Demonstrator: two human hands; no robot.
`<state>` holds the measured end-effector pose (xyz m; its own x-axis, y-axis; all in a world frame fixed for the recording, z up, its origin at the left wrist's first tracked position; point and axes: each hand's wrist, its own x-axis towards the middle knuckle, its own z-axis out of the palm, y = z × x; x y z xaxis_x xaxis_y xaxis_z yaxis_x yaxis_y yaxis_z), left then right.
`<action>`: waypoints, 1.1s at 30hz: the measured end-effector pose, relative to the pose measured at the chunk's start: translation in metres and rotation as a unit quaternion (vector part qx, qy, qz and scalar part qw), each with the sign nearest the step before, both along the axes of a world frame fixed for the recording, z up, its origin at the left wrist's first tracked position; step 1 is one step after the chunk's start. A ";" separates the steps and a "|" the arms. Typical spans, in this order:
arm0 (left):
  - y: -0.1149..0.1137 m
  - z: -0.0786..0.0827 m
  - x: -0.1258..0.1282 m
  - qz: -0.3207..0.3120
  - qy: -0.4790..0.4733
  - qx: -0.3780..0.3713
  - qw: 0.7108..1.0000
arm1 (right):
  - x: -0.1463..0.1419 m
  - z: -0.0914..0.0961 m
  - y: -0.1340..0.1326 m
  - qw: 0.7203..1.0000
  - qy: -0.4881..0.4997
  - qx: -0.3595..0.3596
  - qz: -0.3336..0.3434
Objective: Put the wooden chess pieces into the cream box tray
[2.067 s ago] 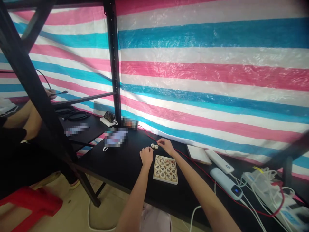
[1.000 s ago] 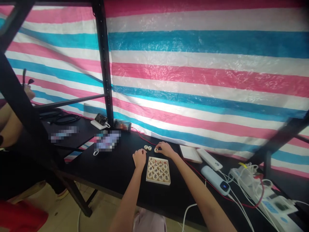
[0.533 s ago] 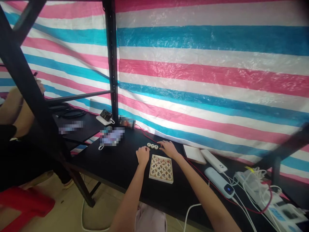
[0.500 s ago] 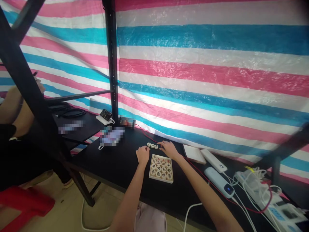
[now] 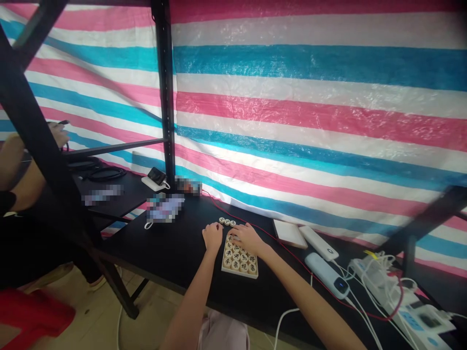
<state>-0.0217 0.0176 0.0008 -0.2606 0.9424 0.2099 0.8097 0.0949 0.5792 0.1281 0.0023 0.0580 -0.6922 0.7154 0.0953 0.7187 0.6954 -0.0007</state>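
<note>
Chess pieces (image 5: 227,222) on black tabletop (image 5: 164,253), striped sheeting (image 5: 292,107) behind, dark post (image 5: 167,97)

Bare hands (image 5: 212,236), long bare forearms (image 5: 302,296), pale pinkish-grey clothing (image 5: 225,333) worn below, loosely creased, plain

The desk (image 5: 164,253) has a smooth, matt black top. The post (image 5: 166,97) at its far left corner is dull, perforated metal. Behind the far edge, the sheet (image 5: 310,107) is creased, glossy plastic. The discs (image 5: 227,222) are smooth; wood or plastic cannot be determined. Toward the right edge, the power bank (image 5: 324,272) has a smooth plastic casing.
</note>
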 end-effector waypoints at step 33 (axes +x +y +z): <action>-0.001 0.003 -0.001 -0.004 -0.025 -0.013 1.000 | 0.027 -0.056 0.065 0.965 0.229 -0.063 -0.114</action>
